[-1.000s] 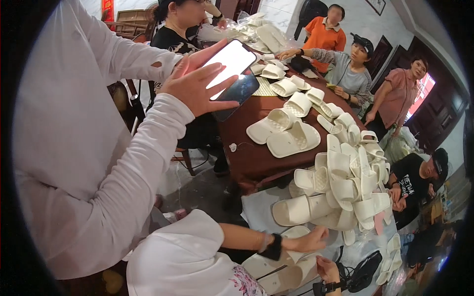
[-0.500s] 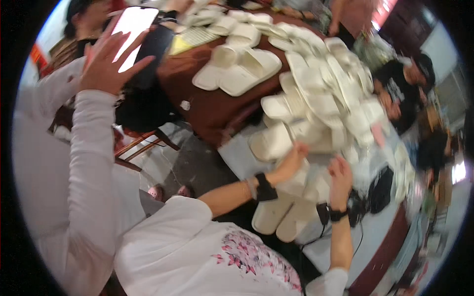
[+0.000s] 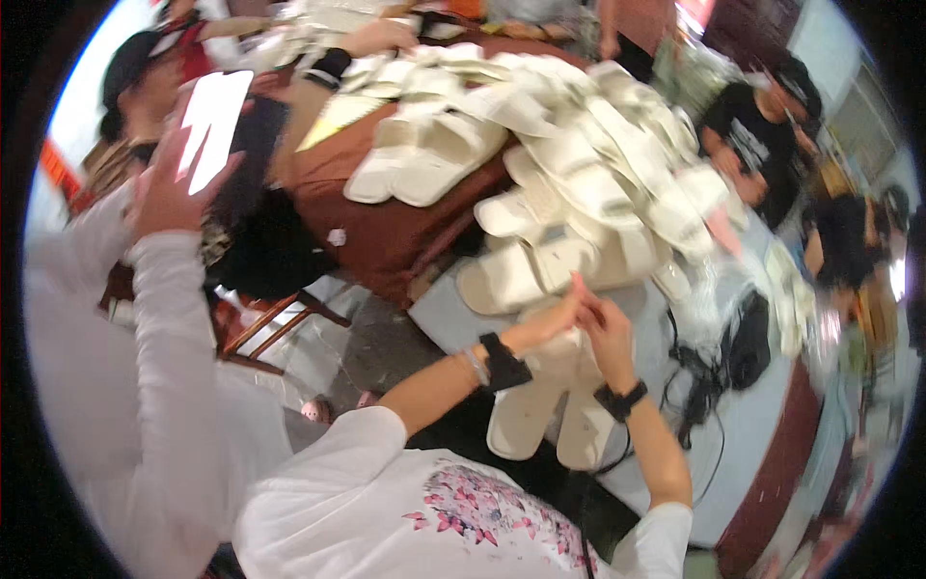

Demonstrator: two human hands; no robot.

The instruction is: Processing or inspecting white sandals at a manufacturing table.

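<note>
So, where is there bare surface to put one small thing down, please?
The light grey surface is bare between the black cables and the dark red strip. A smaller patch of brown cloth shows left of the slipper pair, above a white scrap. Crowded: the middle, under the slipper pile.

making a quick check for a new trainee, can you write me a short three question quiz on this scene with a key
1. True or false: the person's left hand and right hand are close together in this view.

2. Multiple choice: what colour are the slippers heaped beyond the hands?
a) dark blue
b) cream-white
c) bright red

3. Fill in the blank: at the upper left, someone in a white sleeve holds a phone whose screen is ____ (lit or dark).

Key:
1. True
2. b
3. lit
</note>
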